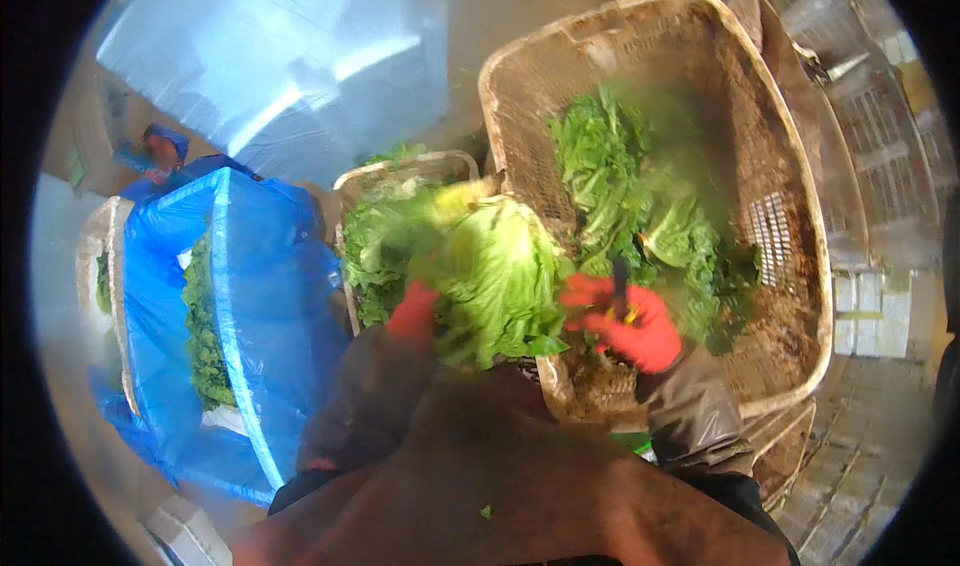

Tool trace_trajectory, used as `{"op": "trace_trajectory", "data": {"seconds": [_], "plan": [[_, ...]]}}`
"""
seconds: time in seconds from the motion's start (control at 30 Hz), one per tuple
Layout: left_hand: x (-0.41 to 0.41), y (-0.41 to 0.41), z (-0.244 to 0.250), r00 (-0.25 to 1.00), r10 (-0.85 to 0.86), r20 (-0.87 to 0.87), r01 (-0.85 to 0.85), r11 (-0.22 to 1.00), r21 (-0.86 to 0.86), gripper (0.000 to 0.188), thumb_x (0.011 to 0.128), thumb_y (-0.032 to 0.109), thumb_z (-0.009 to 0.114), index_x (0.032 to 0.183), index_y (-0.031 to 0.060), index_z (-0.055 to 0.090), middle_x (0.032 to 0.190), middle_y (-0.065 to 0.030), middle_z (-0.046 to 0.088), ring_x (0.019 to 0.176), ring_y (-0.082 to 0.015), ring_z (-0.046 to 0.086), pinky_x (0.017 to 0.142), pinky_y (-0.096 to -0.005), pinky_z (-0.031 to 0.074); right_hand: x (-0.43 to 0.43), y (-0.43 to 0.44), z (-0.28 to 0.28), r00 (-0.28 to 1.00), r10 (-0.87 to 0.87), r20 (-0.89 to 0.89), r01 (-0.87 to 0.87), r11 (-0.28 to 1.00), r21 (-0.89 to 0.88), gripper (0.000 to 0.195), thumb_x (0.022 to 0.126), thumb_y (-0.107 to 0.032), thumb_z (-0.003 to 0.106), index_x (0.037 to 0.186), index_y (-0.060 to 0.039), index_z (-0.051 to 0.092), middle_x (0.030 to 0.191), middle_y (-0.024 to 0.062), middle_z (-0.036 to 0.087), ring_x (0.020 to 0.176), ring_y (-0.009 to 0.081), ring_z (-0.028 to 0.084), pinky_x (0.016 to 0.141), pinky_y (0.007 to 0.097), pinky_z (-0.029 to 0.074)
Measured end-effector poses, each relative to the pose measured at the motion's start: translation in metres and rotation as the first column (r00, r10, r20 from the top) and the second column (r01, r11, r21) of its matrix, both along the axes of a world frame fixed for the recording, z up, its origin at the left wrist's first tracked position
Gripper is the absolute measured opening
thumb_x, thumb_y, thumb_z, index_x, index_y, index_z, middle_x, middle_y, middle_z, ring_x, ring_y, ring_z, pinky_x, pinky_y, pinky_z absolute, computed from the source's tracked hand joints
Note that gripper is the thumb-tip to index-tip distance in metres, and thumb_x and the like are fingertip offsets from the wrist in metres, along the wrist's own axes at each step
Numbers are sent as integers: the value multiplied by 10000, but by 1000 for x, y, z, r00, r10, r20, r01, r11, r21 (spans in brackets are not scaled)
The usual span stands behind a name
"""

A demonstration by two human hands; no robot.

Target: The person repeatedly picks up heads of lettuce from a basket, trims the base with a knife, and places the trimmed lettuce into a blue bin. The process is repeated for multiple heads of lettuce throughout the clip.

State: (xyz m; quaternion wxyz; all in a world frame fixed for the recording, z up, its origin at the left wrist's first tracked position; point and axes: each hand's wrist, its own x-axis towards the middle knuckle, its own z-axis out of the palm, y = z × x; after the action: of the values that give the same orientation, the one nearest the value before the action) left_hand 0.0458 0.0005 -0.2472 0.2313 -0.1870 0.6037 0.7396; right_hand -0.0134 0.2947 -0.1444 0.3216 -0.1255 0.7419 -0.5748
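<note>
A large pale-green head of lettuce lies in front of my body, its leaves spread downward. My left hand, in a red glove, is against its left side; the leaves hide the fingers, and the view is blurred there. To the lettuce's right, my right hand, also red-gloved, holds a small knife with a dark blade and some yellow at the handle. Beneath and beyond that hand, leafy lettuce heads lie in a big dirty plastic crate.
A smaller crate of leafy greens stands left of the big one. Farther left, a blue plastic liner surrounds packed greens. A person in blue is beyond it. Blue sheeting covers something at the upper left.
</note>
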Motion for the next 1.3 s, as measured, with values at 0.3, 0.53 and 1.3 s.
{"op": "trace_trajectory", "data": {"seconds": [0.3, 0.53, 1.3], "plan": [[19, -38, -89, 933, 297, 202, -341, 909, 238, 528, 906, 269, 654, 1385, 126, 482, 1105, -66, 608, 1033, -206, 591, 845, -431, 562, -94, 154, -11, 703, 55, -709, 467, 716, 519, 434, 849, -166, 702, 1280, -132, 666, 997, 135, 733, 805, 130, 647, 761, 318, 534], [23, -19, -57, 939, 318, 128, -307, 947, -96, 629, 965, 306, 627, 1498, 89, 374, 1342, -134, 579, 1187, -232, 579, 1000, -371, 478, -170, 214, -92, 852, -344, -395, 507, 729, 459, 863, 731, -443, 860, 1391, -21, 499, 1326, 174, 594, 1231, 303, 555, 1023, 445, 443], [96, -49, 58, 894, -358, -270, 434, 842, 319, 843, 820, 267, 776, 1489, 18, 328, 1411, -99, 510, 1305, -194, 465, 1101, -373, 367, 83, -106, 39, 993, -26, -117, 38, 995, 97, 449, 872, -164, 683, 1310, -96, 612, 848, 94, 677, 674, 223, 649, 572, 359, 505]]}}
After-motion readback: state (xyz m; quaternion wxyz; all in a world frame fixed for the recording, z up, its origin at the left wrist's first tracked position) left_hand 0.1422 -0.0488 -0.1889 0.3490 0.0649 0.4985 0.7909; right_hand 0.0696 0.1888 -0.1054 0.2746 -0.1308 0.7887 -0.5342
